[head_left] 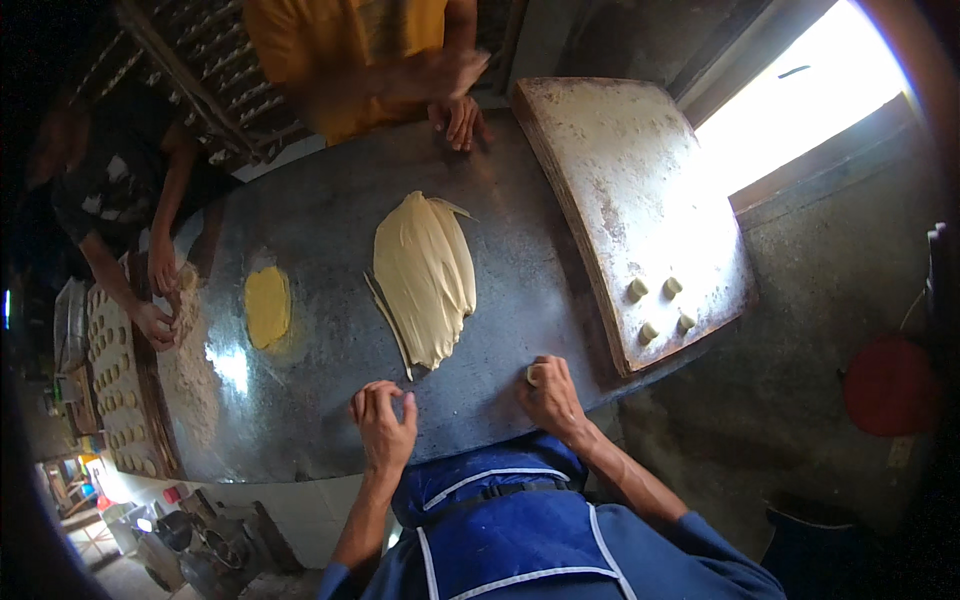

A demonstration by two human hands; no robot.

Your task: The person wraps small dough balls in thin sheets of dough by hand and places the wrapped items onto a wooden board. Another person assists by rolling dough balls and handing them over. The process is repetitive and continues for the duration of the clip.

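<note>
A large, ridged slab of pale dough (pixel 425 280) lies on the dark metal-topped table (pixel 330 400), with a thin strip trailing along its left side. Below its near end, my left hand (pixel 385 422) rests at the table with loosely bent fingers, the thumb apart and nothing seen in it. My right hand (pixel 553 402) is curled by the near edge, right of the slab. A small round dough piece (pixel 534 374) shows at its fingers, partly covered by them. Several similar dough pieces (pixel 671 287) stand on the near end of the stacked baking trays (pixel 640 180).
A flat yellow dough patch (pixel 267 307) and scattered flour (pixel 190 385) lie on the left. There a person's hands (pixel 160 320) work beside a tray of dough pieces (pixel 165 440). Across the table stands a person in a yellow shirt (pixel 310 60), one hand blurred.
</note>
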